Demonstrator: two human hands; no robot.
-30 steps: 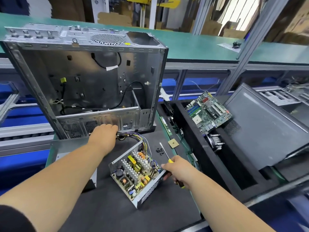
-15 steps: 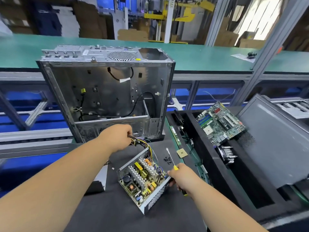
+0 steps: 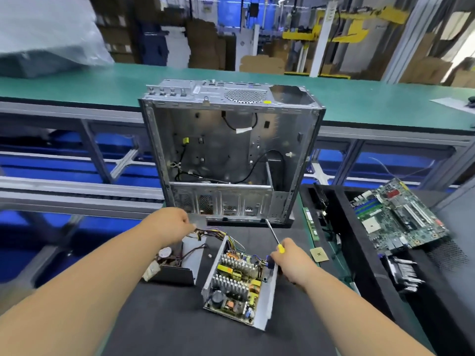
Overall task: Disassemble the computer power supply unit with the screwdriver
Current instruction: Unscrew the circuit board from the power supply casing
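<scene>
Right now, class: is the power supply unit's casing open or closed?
Open. The power supply unit shows its bare circuit board and heatsinks from above; its cover lies apart, to its left.

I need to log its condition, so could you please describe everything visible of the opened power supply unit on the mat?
The grey sheet-metal power supply unit lies on the black mat with its cover off, showing a yellow-green circuit board with silver finned heatsinks and a dark capacitor. Coloured wires run from its far end to the left hand, which grips them. The right hand, holding the yellow-handled screwdriver, is at its right wall.
</scene>
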